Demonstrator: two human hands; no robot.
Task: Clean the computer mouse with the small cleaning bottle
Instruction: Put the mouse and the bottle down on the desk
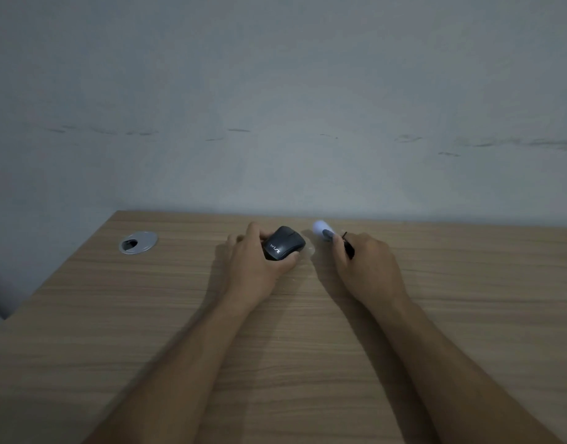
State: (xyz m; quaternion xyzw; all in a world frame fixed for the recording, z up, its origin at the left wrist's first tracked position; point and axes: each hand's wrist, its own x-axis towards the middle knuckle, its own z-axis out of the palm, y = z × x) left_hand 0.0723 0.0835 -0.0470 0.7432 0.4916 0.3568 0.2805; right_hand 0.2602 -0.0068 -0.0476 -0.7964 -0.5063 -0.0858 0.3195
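A dark grey computer mouse (283, 242) with white lettering sits near the far edge of the wooden desk (147, 315). My left hand (254, 261) grips it from the left, thumb under its near side and fingers over the far side. My right hand (363, 262) is closed around a small cleaning bottle (322, 230), whose pale rounded end sticks out to the left toward the mouse. A thin black part (348, 246) shows at the top of that fist. The bottle's body is hidden in the hand. A gap separates the bottle tip from the mouse.
A round silver cable grommet (138, 242) is set into the desk at the far left. A grey wall (275, 107) rises directly behind the desk's far edge. The desk's left edge runs diagonally toward the near left.
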